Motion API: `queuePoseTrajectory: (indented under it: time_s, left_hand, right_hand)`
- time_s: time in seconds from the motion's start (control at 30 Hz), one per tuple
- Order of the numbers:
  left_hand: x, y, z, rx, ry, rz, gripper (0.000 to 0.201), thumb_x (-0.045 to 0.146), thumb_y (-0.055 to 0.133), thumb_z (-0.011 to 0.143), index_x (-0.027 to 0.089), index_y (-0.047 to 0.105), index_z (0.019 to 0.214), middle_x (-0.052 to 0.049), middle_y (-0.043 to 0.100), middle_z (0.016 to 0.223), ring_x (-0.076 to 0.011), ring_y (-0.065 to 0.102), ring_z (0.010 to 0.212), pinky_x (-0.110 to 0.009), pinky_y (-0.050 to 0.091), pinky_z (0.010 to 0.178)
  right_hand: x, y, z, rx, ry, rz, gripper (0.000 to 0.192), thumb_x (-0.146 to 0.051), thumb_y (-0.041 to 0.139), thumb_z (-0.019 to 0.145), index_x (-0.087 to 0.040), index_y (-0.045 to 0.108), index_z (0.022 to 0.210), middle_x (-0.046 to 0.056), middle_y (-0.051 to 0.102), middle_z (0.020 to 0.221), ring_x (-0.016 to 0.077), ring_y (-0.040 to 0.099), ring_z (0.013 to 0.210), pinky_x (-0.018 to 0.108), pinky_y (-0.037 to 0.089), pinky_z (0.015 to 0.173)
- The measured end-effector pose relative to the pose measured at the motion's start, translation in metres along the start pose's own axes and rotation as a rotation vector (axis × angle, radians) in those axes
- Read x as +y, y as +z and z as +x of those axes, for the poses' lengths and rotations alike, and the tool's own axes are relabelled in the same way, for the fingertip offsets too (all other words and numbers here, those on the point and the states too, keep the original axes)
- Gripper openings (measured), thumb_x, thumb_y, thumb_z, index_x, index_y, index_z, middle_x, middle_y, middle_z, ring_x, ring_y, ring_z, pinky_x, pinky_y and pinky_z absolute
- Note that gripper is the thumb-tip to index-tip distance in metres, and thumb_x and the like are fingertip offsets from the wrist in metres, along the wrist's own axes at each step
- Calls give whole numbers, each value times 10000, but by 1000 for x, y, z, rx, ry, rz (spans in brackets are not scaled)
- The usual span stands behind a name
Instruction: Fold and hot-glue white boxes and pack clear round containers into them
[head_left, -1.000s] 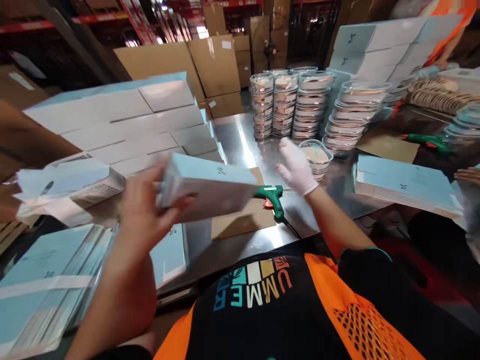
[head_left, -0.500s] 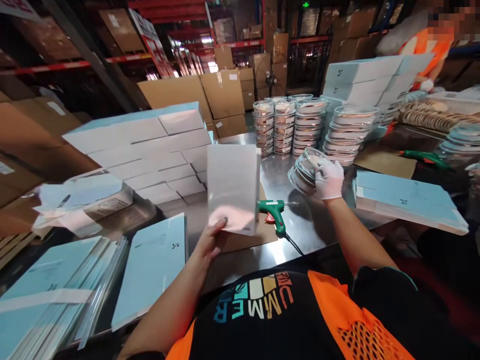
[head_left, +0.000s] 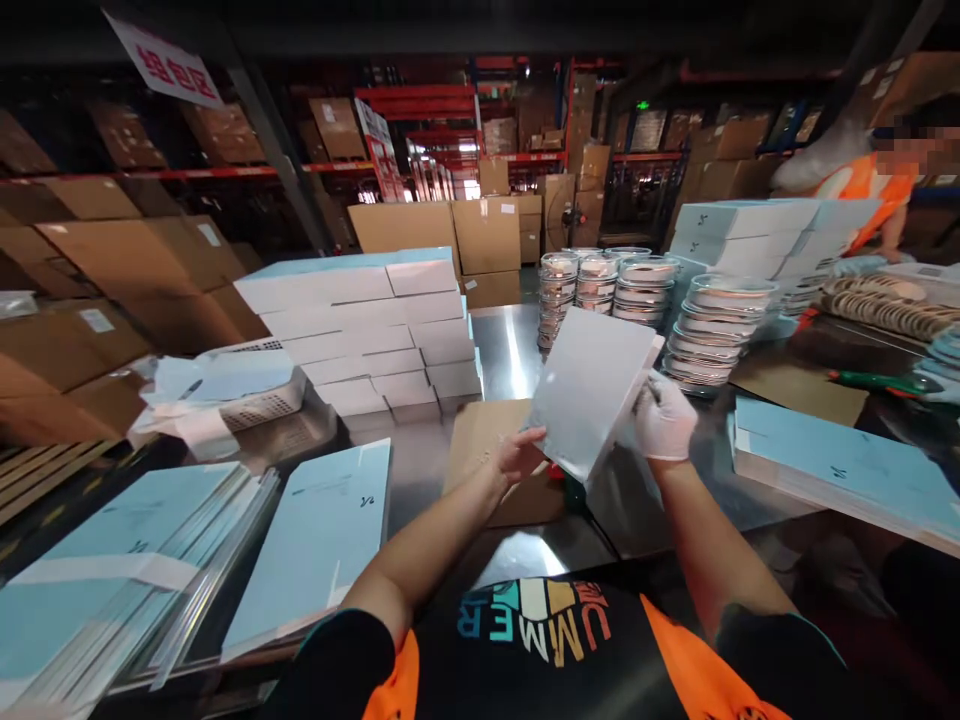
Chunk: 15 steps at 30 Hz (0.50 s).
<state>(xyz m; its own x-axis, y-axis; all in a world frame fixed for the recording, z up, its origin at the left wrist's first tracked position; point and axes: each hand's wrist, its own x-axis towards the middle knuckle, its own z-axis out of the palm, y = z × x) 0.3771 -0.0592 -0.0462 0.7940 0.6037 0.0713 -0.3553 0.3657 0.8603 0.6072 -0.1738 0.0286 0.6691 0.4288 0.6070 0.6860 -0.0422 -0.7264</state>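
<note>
My bare left hand grips the lower left corner of a flat white box, thumb in front. The box is raised above the table and leans to the right. My white-gloved right hand is closed at the box's right edge. Its fingertips are partly hidden, so I cannot make out what they hold. Below the box, a green glue gun shows only in part, beside a brown cardboard sheet. Several stacks of round clear-lidded containers stand behind my right hand.
White boxes with blue tops are piled at the back left. Blue-faced flat boxes lie at left and right. A white basket holds papers. Another glue gun and a person in an orange vest are at right.
My left hand has brought the white box rightward to my right hand and tilted it. The small container stack under my right hand is now out of sight. The view has shifted.
</note>
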Motion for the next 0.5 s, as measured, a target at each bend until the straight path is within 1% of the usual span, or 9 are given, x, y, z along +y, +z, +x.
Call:
queuePoseTrajectory:
  time_s: [0.07,0.13,0.2,0.23,0.27,0.33,0.4,0.43,0.5]
  left_hand:
    - [1,-21,-20,107,63,61,716,528,996,627,210,746,1218,-127,815,1155,-368,780,1110,-462,591,924]
    - [6,-46,-44,259,139,139,859,430,1025,594,275,668,1360,-76,776,1226,-306,759,1081,-393,577,866]
    - [11,-69,-69,409,214,234,1012,350,1040,535,311,592,1442,-57,725,1318,-273,723,1102,-352,577,873]
    - [12,-79,-81,473,243,289,1046,342,1039,522,312,572,1457,-63,700,1360,-271,707,1116,-346,584,881]
    - [12,-87,-93,525,265,346,1057,350,1037,525,309,560,1467,-74,677,1396,-274,696,1130,-347,592,888]
    - [8,-97,-114,582,266,419,1067,374,1036,535,306,545,1480,-86,656,1423,-279,686,1150,-361,601,918]
    - [-4,-100,-130,586,236,461,1079,375,1056,499,283,558,1452,-89,678,1363,-280,692,1153,-384,600,975]
    - [-12,-100,-137,570,219,488,1071,372,1071,467,263,582,1414,-92,692,1324,-284,700,1157,-400,598,1004]
    - [-29,-98,-148,506,205,577,975,390,1089,461,224,638,1309,-105,725,1235,-296,730,1124,-428,614,990]
  right_hand:
    - [-5,-18,11,173,-13,-16,119,-343,638,905,-229,672,892,168,815,1071,352,775,1099,532,598,1080]
    - [-14,-39,23,323,-63,23,188,-416,703,879,-254,629,819,123,782,896,315,760,916,481,628,936]
    - [-29,-60,30,349,-179,161,312,-505,776,850,-264,604,753,82,714,761,277,706,781,449,617,826]
    - [-40,-68,31,283,-242,254,356,-540,814,838,-258,620,741,73,704,746,260,691,754,438,611,803]
    - [-52,-74,31,158,-290,342,381,-565,849,831,-246,658,749,72,717,761,248,691,751,426,610,796]
    - [-79,-76,25,-197,-311,436,380,-584,876,851,-225,758,822,84,781,863,238,720,802,413,620,820]
    - [-105,-65,13,-537,-323,399,359,-584,833,917,-226,823,892,90,822,963,252,748,889,437,632,891]
    - [-115,-56,6,-650,-365,364,352,-582,808,941,-234,836,897,89,830,985,268,756,937,470,632,946]
    - [-127,-35,-12,-762,-490,318,315,-571,807,945,-259,852,941,92,844,1095,319,761,1099,557,599,1094]
